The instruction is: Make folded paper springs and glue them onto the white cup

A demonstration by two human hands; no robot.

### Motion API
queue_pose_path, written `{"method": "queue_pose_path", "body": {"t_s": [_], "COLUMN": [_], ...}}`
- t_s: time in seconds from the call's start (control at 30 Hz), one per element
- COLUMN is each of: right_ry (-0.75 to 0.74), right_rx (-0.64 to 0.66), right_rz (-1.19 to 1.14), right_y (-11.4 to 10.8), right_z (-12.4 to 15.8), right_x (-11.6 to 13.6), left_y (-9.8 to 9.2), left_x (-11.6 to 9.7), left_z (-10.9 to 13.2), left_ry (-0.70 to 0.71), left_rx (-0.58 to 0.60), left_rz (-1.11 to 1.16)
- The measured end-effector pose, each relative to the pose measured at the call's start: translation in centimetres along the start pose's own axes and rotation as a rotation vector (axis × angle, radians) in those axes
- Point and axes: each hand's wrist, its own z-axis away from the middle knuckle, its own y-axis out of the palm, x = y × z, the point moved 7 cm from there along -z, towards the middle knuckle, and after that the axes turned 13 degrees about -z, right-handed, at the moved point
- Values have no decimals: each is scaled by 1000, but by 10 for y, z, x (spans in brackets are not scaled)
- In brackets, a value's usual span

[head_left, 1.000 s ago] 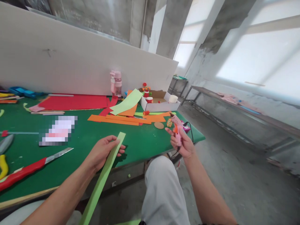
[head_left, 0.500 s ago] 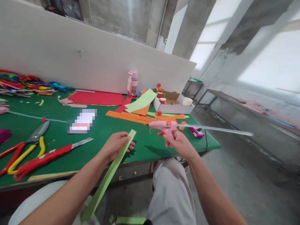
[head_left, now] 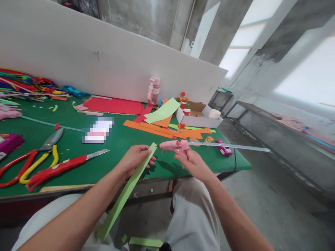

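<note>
My left hand (head_left: 134,159) is closed around the upper end of a long light-green paper strip (head_left: 123,200), which slants down toward my lap. My right hand (head_left: 190,163) grips a pink hot glue gun (head_left: 172,146) with a long clear glue stick (head_left: 230,146) poking out behind it to the right. The gun's nozzle points left and sits right at the top end of the strip. Both hands hover over the front edge of the green table (head_left: 117,139).
On the table lie red-handled scissors (head_left: 15,164), yellow-handled snips (head_left: 43,158), a red-handled knife (head_left: 65,165), orange paper strips (head_left: 157,129), red paper (head_left: 112,105), a pink bottle (head_left: 154,90) and a white box (head_left: 199,118). A white board stands behind. Green scraps lie on the floor.
My right hand has swung the glue gun from pointing away to pointing left and brought its nozzle to the strip's top end. The view has turned left, showing more tools.
</note>
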Motion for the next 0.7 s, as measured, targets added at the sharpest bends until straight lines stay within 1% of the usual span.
{"method": "queue_pose_path", "body": {"t_s": [0.13,0.7], "right_ry": [-46,-57], "right_rx": [-11,-12], "right_rz": [4,21], "right_y": [1,4], "right_z": [-1,-3], "right_x": [3,4], "left_y": [1,3], "left_x": [1,1], "left_z": [-1,0], "left_ry": [9,5], "left_rx": [11,21], "left_rz": [4,3]}}
